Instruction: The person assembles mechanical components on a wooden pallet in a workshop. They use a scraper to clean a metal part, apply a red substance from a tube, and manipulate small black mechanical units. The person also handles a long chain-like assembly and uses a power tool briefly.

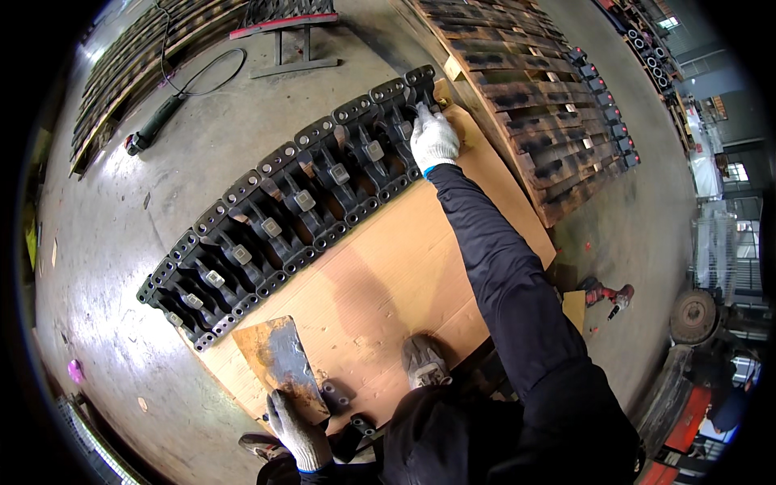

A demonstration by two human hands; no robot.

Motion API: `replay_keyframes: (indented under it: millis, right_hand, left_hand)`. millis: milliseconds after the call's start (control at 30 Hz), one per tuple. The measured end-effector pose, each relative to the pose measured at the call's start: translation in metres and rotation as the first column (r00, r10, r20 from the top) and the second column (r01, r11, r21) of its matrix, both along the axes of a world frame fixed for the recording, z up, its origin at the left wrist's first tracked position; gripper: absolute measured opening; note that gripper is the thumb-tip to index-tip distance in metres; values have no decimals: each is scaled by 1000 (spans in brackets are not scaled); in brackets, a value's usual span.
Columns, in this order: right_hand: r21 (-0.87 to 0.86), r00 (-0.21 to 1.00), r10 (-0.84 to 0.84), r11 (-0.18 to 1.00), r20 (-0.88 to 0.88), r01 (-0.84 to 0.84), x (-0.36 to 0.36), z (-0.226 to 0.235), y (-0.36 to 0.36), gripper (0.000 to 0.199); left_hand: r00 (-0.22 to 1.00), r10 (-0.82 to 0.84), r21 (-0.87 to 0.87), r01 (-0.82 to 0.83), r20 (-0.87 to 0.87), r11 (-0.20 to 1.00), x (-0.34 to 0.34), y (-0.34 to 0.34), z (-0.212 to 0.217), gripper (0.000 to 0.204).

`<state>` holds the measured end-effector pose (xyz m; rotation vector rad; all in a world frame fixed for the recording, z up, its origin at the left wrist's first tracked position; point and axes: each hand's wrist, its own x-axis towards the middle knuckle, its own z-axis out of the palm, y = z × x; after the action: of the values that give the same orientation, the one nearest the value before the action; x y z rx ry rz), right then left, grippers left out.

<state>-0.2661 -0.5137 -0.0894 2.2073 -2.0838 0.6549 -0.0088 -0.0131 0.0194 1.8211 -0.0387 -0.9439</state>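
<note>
A long black steel track chain [273, 229] with bolt holes and square-topped lugs runs diagonally from lower left to upper right on a cardboard sheet [388, 271]. My right hand [435, 139], in a white knit glove, is at the chain's far end, its fingers curled on the last links; the fingertips are partly hidden. Near me lies a flat, rust-stained metal plate [283, 364]. My gloved left hand [297, 430] rests at the plate's near left corner, fingers stretched along its edge. Beside the plate are black cylindrical bushings [335, 396].
Wooden pallets [525, 97] stand at the far right, against the cardboard's corner. A corded angle grinder [155, 124] lies on the concrete floor at left, near a red-edged metal stand [291, 40]. A red cordless power tool [602, 293] lies at right. My shoe [425, 361] is on the cardboard.
</note>
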Motion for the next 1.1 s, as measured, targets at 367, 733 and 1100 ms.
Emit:
replay_keyframes:
  millis: [367,733,1100]
  right_hand:
    - [-17,999,22,1000,33,-21,-11,7,3,35]
    - [9,998,18,1000,-58,-17,-7,2,-2,32]
    - [96,997,54,994,-54,-49,-16,18,-1,28]
  left_hand:
    - [823,-396,209,338,408,918,-1,11,-5,54]
    - [843,-386,190,338,374,922,-2,11,-1,46]
    - [680,-514,311,409,523,858,2,26,-10,43]
